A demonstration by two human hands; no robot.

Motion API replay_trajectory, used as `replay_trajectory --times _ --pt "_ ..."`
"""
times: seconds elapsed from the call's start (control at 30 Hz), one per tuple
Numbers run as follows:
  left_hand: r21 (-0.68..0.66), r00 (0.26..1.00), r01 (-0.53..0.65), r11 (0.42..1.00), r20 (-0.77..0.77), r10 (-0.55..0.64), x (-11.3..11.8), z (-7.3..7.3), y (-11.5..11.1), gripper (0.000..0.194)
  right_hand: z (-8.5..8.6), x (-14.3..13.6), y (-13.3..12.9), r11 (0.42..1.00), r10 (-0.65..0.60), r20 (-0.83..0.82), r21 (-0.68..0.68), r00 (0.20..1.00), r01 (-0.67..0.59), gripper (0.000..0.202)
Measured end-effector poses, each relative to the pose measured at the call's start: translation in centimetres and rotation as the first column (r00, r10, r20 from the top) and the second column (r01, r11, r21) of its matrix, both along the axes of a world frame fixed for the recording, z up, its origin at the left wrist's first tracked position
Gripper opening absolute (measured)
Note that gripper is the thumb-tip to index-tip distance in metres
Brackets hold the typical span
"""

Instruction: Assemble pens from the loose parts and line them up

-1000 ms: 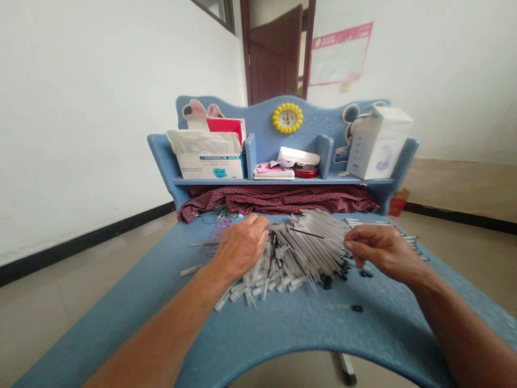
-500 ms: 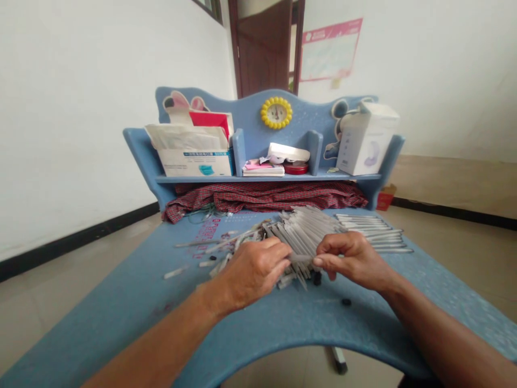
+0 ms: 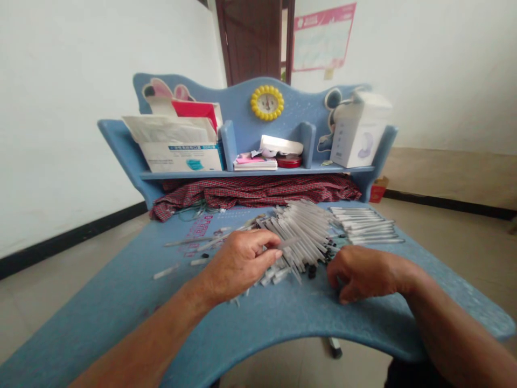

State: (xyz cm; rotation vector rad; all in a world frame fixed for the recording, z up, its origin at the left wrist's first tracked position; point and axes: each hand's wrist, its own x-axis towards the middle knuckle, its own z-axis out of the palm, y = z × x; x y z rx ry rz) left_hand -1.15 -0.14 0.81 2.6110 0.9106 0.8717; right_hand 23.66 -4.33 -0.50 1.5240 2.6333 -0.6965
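My left hand point(image 3: 248, 258) pinches a short translucent tube point(image 3: 289, 242) between thumb and fingers, over the left part of a heap of clear tubes point(image 3: 305, 223). My right hand point(image 3: 361, 272) is down at the blue table point(image 3: 274, 318), right of the heap, its fingers bent downward. Whatever lies under those fingertips is hidden. Small black caps point(image 3: 311, 271) sit at the heap's front edge, between the two hands. Behind my right hand, several finished-looking pens point(image 3: 367, 225) lie side by side in a row.
Loose thin rods and a white piece point(image 3: 165, 271) lie to the left. Checked cloth point(image 3: 258, 189) is bunched beneath the shelf point(image 3: 258, 173). On the shelf stand a mask box point(image 3: 181, 157), a red tin point(image 3: 289, 161) and a white box point(image 3: 359, 132). The table's front edge curves inward.
My right hand has left the tube and moved right and down to the tabletop. My left hand still holds the tube. The camera view has shifted slightly.
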Motion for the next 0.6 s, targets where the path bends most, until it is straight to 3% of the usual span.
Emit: replay_trajectory --times 0.13,0.27,0.37,0.43,0.53,0.6 --pt "0.01 1.0 0.006 1.0 -0.01 -0.006 0.0 0.0 0.0 0.009 -0.5 -0.4 0.4 0.999 0.042 -0.037 -0.026 0.998 -0.043 0.014" --pt "0.012 1.0 0.01 1.0 -0.017 -0.01 0.0 -0.1 0.1 0.008 -0.6 -0.3 0.7 0.998 -0.016 -0.311 -0.059 0.95 -0.003 0.012" --pt "0.019 0.999 0.025 1.0 -0.03 -0.025 0.0 -0.2 0.0 0.009 -0.7 -0.8 0.7 0.978 -0.187 -0.591 -0.19 0.785 0.09 0.002" --pt "0.023 0.999 0.04 0.999 -0.037 -0.039 0.1 -0.2 -0.1 0.009 -0.8 -1.2 0.6 0.967 -0.25 -0.712 -0.219 0.656 0.13 0.01" --pt "0.029 0.997 0.062 0.998 -0.042 -0.061 0.2 -0.3 -0.1 0.009 -0.8 -1.9 0.5 0.966 -0.251 -0.809 -0.174 0.531 0.191 0.022" --pt "0.035 0.996 0.08 0.996 -0.045 -0.078 0.3 -0.5 -0.2 0.008 -0.8 -2.1 0.5 0.964 -0.218 -0.844 -0.107 0.491 0.243 0.024"
